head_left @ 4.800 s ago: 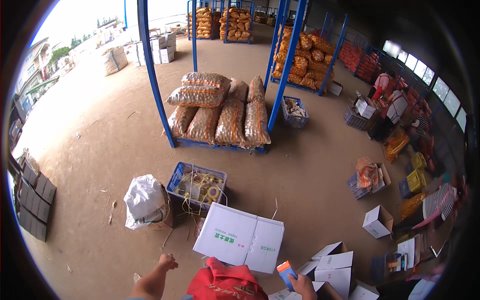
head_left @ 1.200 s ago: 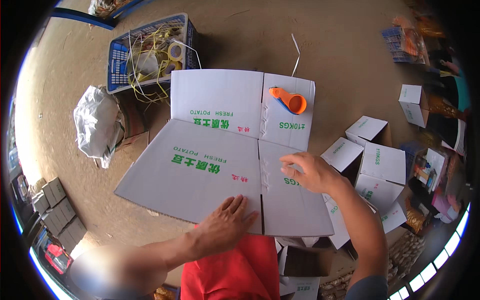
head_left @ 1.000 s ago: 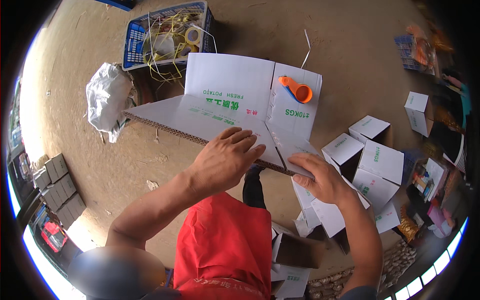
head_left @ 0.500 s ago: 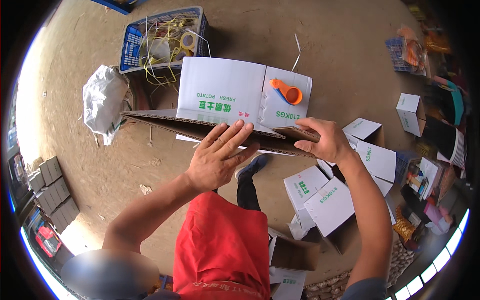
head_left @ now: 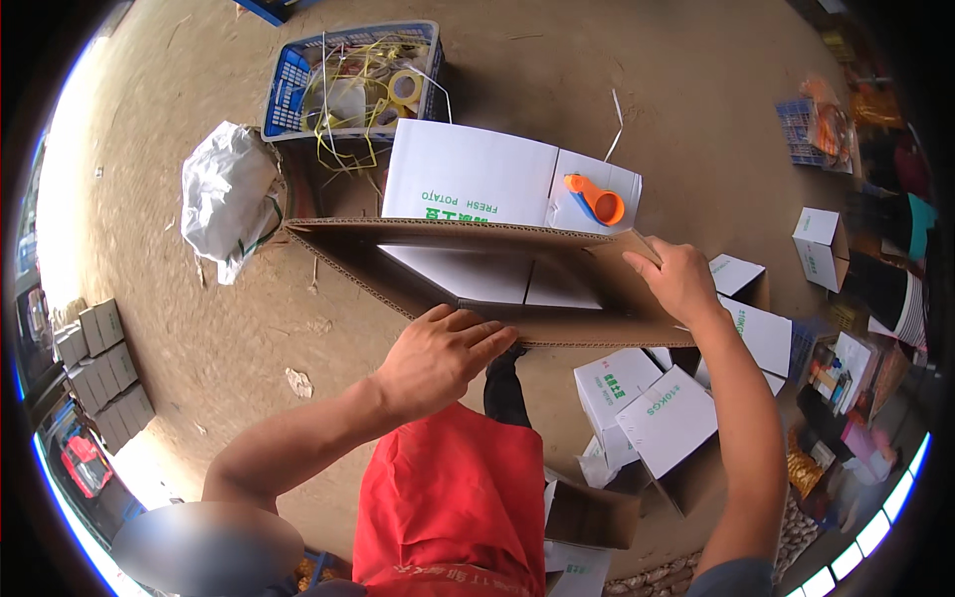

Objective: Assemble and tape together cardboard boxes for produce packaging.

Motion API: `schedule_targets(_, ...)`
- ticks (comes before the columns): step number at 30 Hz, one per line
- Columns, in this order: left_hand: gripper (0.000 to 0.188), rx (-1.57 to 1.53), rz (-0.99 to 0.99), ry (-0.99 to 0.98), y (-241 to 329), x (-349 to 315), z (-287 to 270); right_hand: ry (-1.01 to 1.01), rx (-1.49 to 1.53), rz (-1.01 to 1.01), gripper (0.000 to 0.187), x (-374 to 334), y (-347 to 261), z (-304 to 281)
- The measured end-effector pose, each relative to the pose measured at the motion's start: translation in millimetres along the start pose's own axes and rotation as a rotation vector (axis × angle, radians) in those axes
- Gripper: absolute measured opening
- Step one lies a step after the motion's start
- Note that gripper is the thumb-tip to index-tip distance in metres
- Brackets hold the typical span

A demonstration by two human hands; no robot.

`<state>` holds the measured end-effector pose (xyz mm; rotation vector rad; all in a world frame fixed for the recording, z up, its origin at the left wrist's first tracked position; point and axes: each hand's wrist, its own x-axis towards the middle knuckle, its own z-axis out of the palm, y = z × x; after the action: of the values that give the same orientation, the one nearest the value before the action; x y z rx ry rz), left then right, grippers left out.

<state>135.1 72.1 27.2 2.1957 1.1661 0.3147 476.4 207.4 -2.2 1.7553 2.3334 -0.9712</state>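
A cardboard box (head_left: 587, 326), brown inside, is spread partway into a slanted four-sided tube between my hands. Its top is open, and through it I see white flat cardboard below. My left hand (head_left: 445, 350) grips the near wall, fingers bent over the upper edge; the fingertips are partly hidden. At the right corner my right hand (head_left: 680, 287) pinches the wall, thumb inside and fingers outside. Just beyond the box lie flattened white cartons (head_left: 473, 164) with green print. An orange and blue tape dispenser (head_left: 597, 201) rests on their right part.
A blue crate (head_left: 288, 95) with tape rolls and yellow strapping stands beyond the cartons. To its near left is a white plastic sack (head_left: 227, 194). Several white boxes (head_left: 667, 418) lie to my right. Stacked cartons (head_left: 107, 363) stand at far left, and people sit at far right.
The box was nearly flat and has opened into a wide slanted tube. My left hand has drawn its near wall toward me, while my right hand keeps hold of the right end.
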Motion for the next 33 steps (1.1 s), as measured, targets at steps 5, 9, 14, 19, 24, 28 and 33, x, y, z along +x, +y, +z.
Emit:
schedule_targets(5, 0.050, -0.019, -0.007, -0.184, -5.7, -39.0, -50.0, 0.013, 0.107, 0.295, 0.038, -18.5, 1.7, 3.1)
schedule_targets(9, 0.038, 0.051, 0.023, -0.217, -19.4, -74.3, -72.0, 0.186, 0.145, 0.347, 0.037, -38.3, 2.5, 20.5)
schedule_targets(14, 0.048, 0.002, 0.031, -0.134, -37.1, -96.3, -69.4, 0.318, 0.147, 0.383, 0.037, -58.3, -11.9, 28.4)
schedule_targets(19, 0.048, -0.016, 0.084, -0.119, -76.5, -89.9, -45.8, 0.368, 0.102, 0.432, 0.036, -43.5, -9.8, 27.5)
schedule_targets(24, 0.040, 0.058, 0.057, -0.018, -87.6, -97.4, -39.7, 0.362, 0.081, 0.489, 0.035, -34.9, -1.3, 35.7)
schedule_targets(28, 0.027, 0.197, -0.090, 0.089, -92.3, -105.5, -46.4, 0.421, 0.087, 0.547, 0.038, -41.5, -9.8, 49.6)
schedule_targets(33, 0.027, 0.090, -0.202, 0.119, -90.8, -104.4, -47.0, 0.471, -0.023, 0.591, 0.041, -36.2, -21.1, 54.7)
